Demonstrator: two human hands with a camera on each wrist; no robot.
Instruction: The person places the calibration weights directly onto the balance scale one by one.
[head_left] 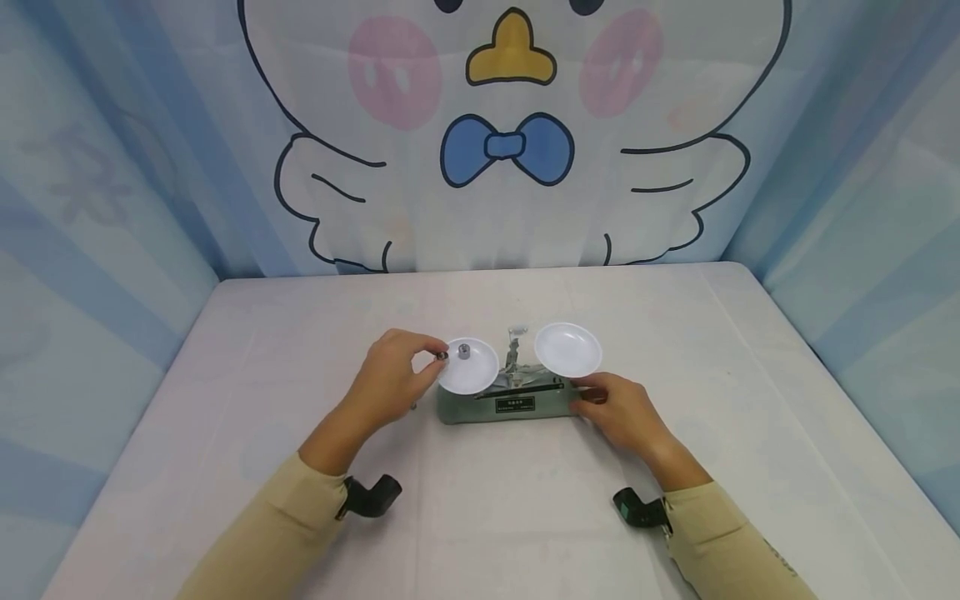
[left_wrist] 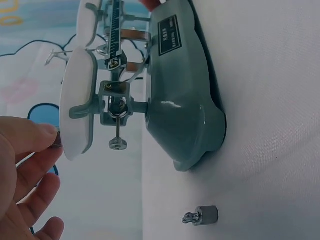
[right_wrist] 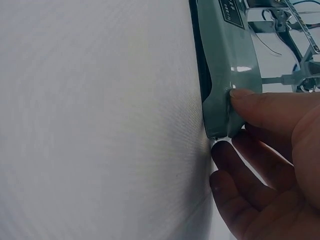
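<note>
Pinching a weight (head_left: pixel 442 356) between thumb and index finger, the left hand (head_left: pixel 392 377) reaches the outer rim of the left pan (head_left: pixel 468 377) of a balance (head_left: pixel 517 392); its remaining fingers are loosely bent and apart. A second weight (head_left: pixel 464 351) stands upright on this pan. The right hand (head_left: pixel 622 408) grips the right end of the green base (left_wrist: pixel 182 95), its thumb on the front and fingers behind, the lower fingers curled clear of it. The balance stands about midway between the tabletop's (head_left: pixel 480 508) left and right edges, set in from the far edge. A third weight (left_wrist: pixel 206 215) stands on the tabletop just beyond the base's left end. The right pan (head_left: pixel 567 350) bears nothing. A printed curtain (head_left: pixel 420 225) hangs behind the far edge.
</note>
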